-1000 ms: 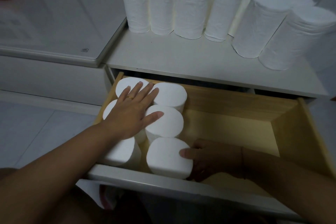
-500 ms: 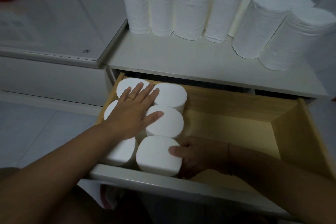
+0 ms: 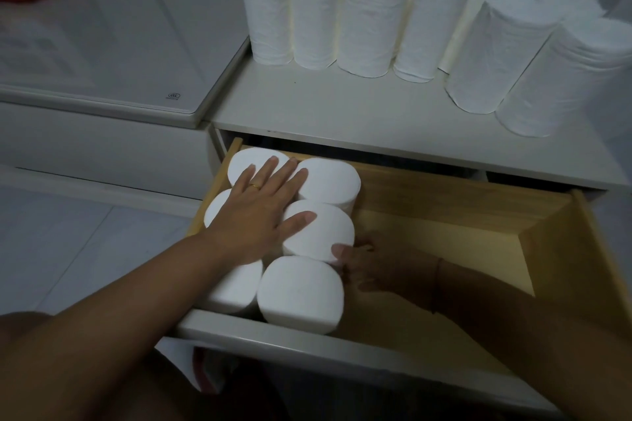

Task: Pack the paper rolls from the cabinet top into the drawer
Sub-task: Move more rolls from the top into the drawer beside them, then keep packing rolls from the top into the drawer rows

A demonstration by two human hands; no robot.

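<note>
**Head view.** Six rolls stand packed in two columns of three at the left end of the drawer (image 3: 342, 345). Against a second ago, the front roll (image 3: 301, 294) has slid left and now touches its neighbour, closing the gap I saw there. The right hand (image 3: 372, 267) has left it and moved back to the middle roll (image 3: 321, 232). The left hand (image 3: 260, 212) has not shifted: it lies flat, fingers straight and spread, pressing on the tops of the rolls behind. The right thumb touches the middle roll's rim. The other fingers sit in shadow beside it, and I cannot tell whether they grasp it. I read this as squaring up the block, which keeps the bare right part of the drawer available for further columns. Every roll stands on end, long axis vertical, flat face up. The same holds for the top rolls (image 3: 369, 24), not yet packed, at the back of the cabinet top (image 3: 359, 113).
</note>
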